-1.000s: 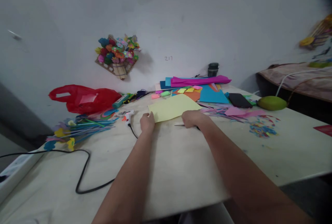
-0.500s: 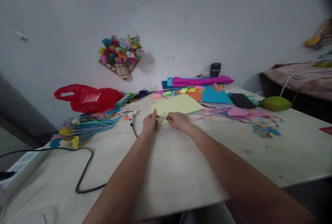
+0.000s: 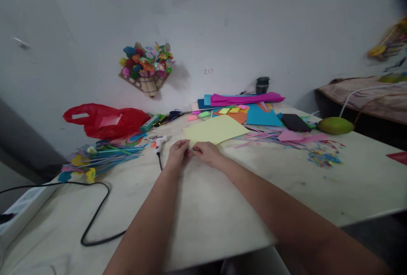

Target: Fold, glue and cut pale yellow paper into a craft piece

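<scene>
My left hand (image 3: 178, 154) is closed in a pinch, thumb and fingertips pressed together. Facing it, my right hand (image 3: 206, 154) is pinched too, and the fingertips of both nearly meet. A small, thin, pale grey piece (image 3: 191, 149) shows between them; its kind is too small to tell. Just behind the hands a yellow sheet (image 3: 219, 130) lies on the table, its near corner partly hidden by them. A white glue gun (image 3: 160, 142) with an orange part lies to the left of my left hand.
The glue gun's black cord (image 3: 92, 224) loops across the left of the table (image 3: 219, 224). Foam flowers on stems (image 3: 111, 154) and a red plastic bag (image 3: 108, 120) lie left. At right are pink strips (image 3: 263, 136), a black phone (image 3: 295, 122), a green fruit (image 3: 335, 126) and colourful scraps (image 3: 324, 158).
Both hands have moved slightly left and toward me, off the yellow sheet. The fingertips are closer together, and less of the thin piece shows between them. The view has shifted a little.
</scene>
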### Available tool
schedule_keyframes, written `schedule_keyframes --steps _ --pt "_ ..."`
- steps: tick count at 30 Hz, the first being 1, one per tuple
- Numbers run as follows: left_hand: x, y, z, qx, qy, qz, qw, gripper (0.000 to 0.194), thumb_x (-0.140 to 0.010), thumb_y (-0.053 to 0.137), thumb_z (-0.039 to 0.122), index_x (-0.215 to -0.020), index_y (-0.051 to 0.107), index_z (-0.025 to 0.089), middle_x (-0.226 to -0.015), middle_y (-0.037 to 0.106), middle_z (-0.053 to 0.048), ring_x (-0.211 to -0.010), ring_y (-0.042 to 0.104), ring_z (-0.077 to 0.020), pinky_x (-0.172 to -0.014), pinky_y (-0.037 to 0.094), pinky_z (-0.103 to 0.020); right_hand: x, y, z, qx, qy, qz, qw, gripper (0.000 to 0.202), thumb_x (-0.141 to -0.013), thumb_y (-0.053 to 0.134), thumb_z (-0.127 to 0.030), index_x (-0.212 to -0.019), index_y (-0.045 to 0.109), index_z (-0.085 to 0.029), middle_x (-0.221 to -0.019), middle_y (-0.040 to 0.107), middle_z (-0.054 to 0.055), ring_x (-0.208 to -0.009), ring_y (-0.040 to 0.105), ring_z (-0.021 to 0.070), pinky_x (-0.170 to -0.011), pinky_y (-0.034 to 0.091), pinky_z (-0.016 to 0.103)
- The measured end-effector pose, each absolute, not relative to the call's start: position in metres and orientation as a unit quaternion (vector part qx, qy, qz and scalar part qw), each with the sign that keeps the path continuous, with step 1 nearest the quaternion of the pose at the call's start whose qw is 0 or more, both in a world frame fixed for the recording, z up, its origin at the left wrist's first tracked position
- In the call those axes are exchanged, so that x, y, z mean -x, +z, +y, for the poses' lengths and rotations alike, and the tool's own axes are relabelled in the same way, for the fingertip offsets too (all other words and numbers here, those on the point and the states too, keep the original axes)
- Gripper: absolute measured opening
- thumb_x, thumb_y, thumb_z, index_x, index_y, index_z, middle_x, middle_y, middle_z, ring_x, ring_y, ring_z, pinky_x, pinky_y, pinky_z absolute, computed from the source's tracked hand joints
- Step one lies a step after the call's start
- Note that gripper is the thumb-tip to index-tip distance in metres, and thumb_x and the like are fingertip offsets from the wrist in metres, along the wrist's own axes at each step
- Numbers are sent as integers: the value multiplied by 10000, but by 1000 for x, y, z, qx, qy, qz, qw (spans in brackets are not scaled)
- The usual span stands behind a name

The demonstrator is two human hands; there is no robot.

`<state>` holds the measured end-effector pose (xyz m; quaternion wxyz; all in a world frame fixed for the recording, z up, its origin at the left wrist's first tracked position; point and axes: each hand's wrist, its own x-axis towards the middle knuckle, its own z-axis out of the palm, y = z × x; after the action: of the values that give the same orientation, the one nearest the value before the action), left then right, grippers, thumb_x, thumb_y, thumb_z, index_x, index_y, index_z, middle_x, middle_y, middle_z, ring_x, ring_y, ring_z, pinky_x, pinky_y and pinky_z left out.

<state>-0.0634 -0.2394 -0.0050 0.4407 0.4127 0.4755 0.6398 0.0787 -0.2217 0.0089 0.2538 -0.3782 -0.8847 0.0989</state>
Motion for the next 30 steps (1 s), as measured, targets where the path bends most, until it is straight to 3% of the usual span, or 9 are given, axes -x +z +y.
schedule_keyframes --steps 5,10,15,21,30 --pt "65 1 -240 -332 696 472 427 159 -639 628 189 -778 560 153 -430 490 56 -365 425 -59 -379 311 -172 -91 11 -218 328 -5 -885 329 216 -837 465 -203 -860 669 -135 -1067 588 92 -984 472 184 -848 364 278" --pt "68 -1 -238 -303 721 479 398 179 -645 617 194 -799 536 155 -443 484 65 -383 453 -66 -391 331 -171 -103 23 -225 311 -75 -909 268 239 -852 429 -224 -895 651 -146 -980 576 100 -951 459 211 -816 351 325" --pt "70 -4 -237 -324 700 514 375 202 -671 605 269 -825 525 167 -452 489 66 -380 447 -65 -407 335 -175 -105 25 -227 348 -35 -922 167 310 -783 483 -155 -1072 589 -186 -1030 554 75 -886 529 185 -781 371 293" --pt "73 -5 -237 -332 699 515 369 203 -665 590 266 -830 522 169 -458 504 64 -388 470 -77 -432 374 -196 -104 18 -216 385 13 -904 184 344 -783 512 -173 -1118 569 -228 -1148 492 56 -907 555 153 -747 390 238" --pt "67 4 -241 -353 689 506 380 227 -703 590 335 -824 530 152 -490 558 25 -398 502 -88 -454 412 -209 -105 24 -221 434 2 -894 113 301 -826 473 -235 -1111 567 -265 -1008 651 52 -923 589 200 -743 379 277"
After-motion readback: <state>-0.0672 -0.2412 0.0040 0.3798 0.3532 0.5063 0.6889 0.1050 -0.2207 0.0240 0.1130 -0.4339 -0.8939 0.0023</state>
